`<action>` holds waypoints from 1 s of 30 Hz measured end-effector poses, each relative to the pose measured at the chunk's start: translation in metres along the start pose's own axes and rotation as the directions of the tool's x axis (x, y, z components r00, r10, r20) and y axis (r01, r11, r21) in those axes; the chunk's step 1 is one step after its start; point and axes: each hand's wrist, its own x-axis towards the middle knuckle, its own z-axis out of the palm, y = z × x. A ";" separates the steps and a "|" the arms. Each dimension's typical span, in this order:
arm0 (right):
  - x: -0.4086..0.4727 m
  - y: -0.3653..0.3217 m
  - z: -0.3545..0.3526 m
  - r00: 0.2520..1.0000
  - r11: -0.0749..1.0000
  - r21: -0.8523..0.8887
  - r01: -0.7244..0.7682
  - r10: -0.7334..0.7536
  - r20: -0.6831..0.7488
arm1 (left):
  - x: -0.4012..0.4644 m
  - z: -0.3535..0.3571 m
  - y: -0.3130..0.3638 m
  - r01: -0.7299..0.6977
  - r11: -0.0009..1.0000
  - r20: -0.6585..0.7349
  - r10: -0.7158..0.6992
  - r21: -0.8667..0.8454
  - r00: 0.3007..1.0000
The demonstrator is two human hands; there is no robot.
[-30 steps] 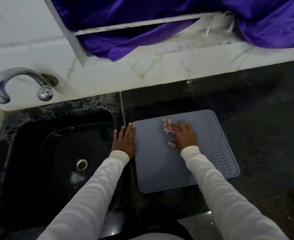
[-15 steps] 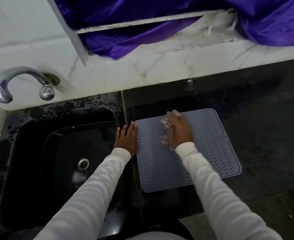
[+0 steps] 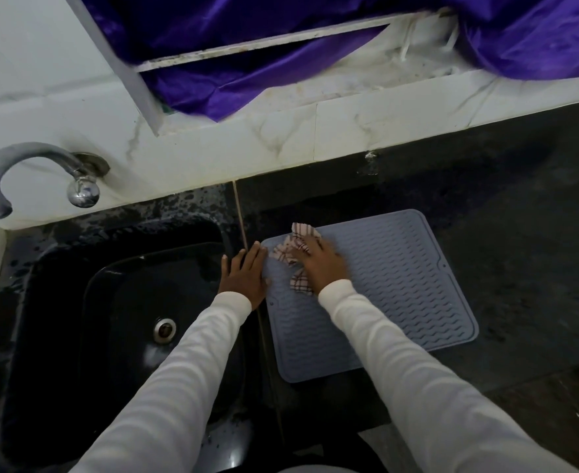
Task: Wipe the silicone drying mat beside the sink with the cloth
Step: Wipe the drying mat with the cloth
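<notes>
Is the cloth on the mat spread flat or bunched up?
Bunched up: the checked cloth sits crumpled under the right hand on the mat, with creased ends sticking out.

Tap: we see a curved chrome tap fixed on the white tiled wall
Curtain: we see purple shiny cloth hanging over the window ledge
Counter: we see black stone; wet spots near the wall
</notes>
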 end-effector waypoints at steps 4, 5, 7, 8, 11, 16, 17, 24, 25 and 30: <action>-0.001 0.058 -0.006 0.992 0.992 -0.042 -0.121 0.120 -0.037 | -0.002 0.001 0.000 -0.001 1.000 -0.014 0.001 -0.018 1.000; -0.002 0.073 -0.009 0.987 0.987 -0.044 -0.152 0.149 -0.058 | -0.003 0.001 0.000 -0.002 1.000 -0.016 0.002 -0.017 1.000; -0.006 0.104 -0.017 0.974 0.979 -0.018 -0.201 0.198 -0.110 | -0.001 0.001 0.000 -0.004 1.000 -0.016 0.003 -0.016 1.000; -0.010 0.119 -0.022 0.966 0.974 -0.007 -0.228 0.225 -0.126 | -0.001 0.002 0.001 -0.001 1.000 -0.017 0.001 -0.018 1.000; -0.021 0.164 -0.036 0.932 0.946 0.023 -0.323 0.322 -0.166 | 0.000 0.002 0.001 0.000 1.000 -0.023 0.000 -0.006 1.000; -0.023 0.196 -0.043 0.901 0.919 0.040 -0.393 0.393 -0.186 | 0.000 0.004 0.002 0.011 1.000 -0.014 -0.011 -0.010 1.000; -0.022 0.197 -0.043 0.896 0.916 0.072 -0.394 0.400 -0.191 | 0.000 0.004 0.003 0.011 1.000 -0.011 -0.011 -0.008 1.000; -0.007 0.098 -0.049 0.922 0.922 0.374 -0.096 0.225 -0.316 | 0.002 0.001 0.007 0.001 1.000 -0.001 -0.001 0.007 1.000; -0.004 0.069 -0.045 0.934 0.922 0.385 -0.035 0.167 -0.317 | 0.003 0.000 0.007 0.000 1.000 0.004 0.000 0.006 1.000; 0.012 -0.047 -0.004 0.987 0.912 0.406 0.048 0.018 -0.157 | 0.002 -0.001 0.006 0.007 0.995 -0.004 -0.006 0.096 1.000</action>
